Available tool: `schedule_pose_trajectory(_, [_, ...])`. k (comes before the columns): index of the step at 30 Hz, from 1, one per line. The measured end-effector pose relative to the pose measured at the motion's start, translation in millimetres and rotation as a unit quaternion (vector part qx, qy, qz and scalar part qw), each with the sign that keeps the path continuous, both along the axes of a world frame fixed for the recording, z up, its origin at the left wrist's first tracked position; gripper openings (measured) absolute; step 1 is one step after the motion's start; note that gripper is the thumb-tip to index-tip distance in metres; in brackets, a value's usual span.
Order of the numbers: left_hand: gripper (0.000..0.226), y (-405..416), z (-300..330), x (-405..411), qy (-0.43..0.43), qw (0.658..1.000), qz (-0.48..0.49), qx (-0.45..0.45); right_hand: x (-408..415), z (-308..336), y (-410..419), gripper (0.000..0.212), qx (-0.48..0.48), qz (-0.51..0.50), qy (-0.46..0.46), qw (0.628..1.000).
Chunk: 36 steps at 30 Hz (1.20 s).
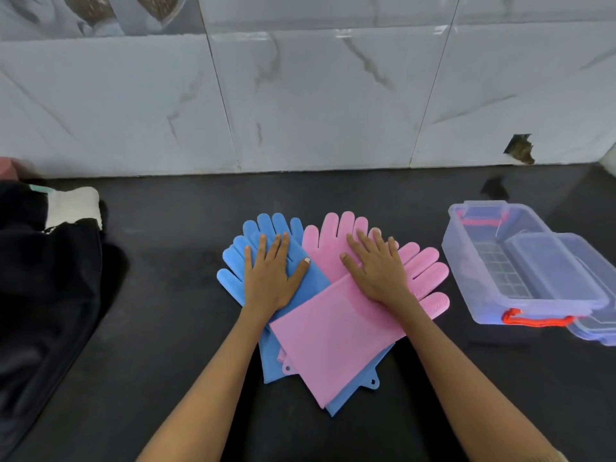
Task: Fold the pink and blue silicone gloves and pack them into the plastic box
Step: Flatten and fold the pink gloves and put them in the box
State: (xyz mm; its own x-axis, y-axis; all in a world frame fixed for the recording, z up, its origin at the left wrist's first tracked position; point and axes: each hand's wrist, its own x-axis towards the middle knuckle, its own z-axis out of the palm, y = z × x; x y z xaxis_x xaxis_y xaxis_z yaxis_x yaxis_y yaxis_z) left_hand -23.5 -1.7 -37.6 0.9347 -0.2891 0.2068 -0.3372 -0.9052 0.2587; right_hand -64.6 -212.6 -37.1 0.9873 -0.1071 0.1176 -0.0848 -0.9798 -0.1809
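Note:
Blue silicone gloves lie flat on the dark counter, fingers pointing away, with their cuffs running down under the pink ones. Pink silicone gloves overlap them on the right, one cuff lying diagonally on top. My left hand rests flat, fingers spread, on the blue gloves. My right hand lies flat, fingers spread, on the pink gloves. A clear plastic box with red latches stands open at the right, apart from the gloves.
The box's clear lid lies under or beside the box at the right edge. Dark fabric and a white cloth are heaped at the left. A marble tiled wall rises behind the counter.

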Motion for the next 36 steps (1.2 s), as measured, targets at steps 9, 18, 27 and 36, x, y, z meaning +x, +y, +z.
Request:
schedule_pose_trajectory(9, [0.066,-1,1,-4,-0.013,1.000,0.006,-0.006,-5,0,0,0.057,0.003,-0.006,0.015,1.000])
schedule_pose_trajectory(18, [0.048,3,10,-12,-0.013,0.996,0.017,-0.092,-18,7,9,0.055,0.076,-0.050,-0.054,0.994])
schedule_pose_trajectory(27, [0.062,21,13,-51,0.017,0.971,0.098,-0.215,-71,14,24,0.067,0.076,-0.109,-0.005,0.991])
schedule_pose_trajectory(36, [0.080,18,13,-74,0.087,0.921,0.213,-0.315,-96,3,34,0.065,0.064,-0.239,0.035,0.968])
